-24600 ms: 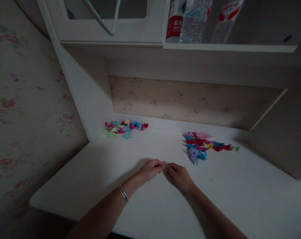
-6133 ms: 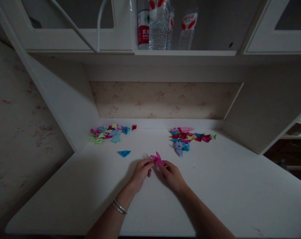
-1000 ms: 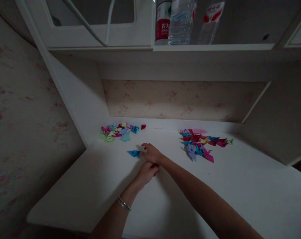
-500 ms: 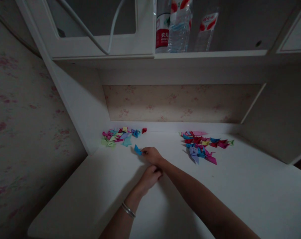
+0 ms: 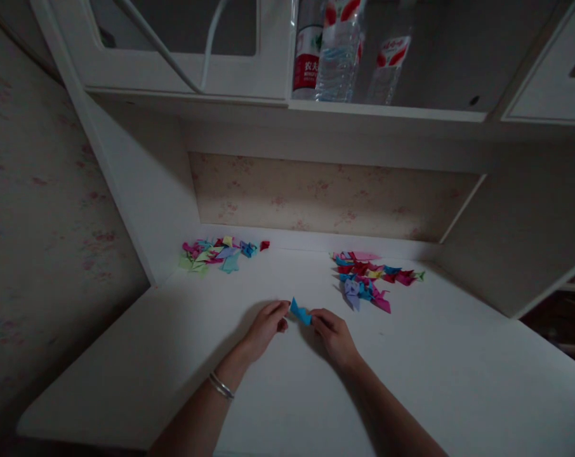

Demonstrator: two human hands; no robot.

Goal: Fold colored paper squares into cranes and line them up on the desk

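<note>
A small blue paper crane (image 5: 301,312), folded origami style, is pinched by one end in the fingertips of my right hand (image 5: 334,335) just above the white desk. My left hand (image 5: 267,327), with a silver bangle on its wrist, is at the crane's other end. Its thumb and fingers are apart; whether a fingertip touches the paper I cannot tell. Beyond my left hand lies a loose heap of folded coloured paper pieces (image 5: 216,255). To the right, paper cranes (image 5: 363,279) in red, blue, pink and purple are bunched in rough rows.
The white desk (image 5: 268,406) runs under a shelf unit, with a side panel (image 5: 139,197) on the left. Plastic bottles (image 5: 337,60) stand on the upper shelf, and a white cable (image 5: 161,47) hangs before the cabinet door. Floral wallpaper (image 5: 44,254) covers the left wall.
My right hand has brought the blue crane from beside the left heap back toward me and rightward. My arms, crossed before, are now uncrossed, and my left hand has opened beside the crane.
</note>
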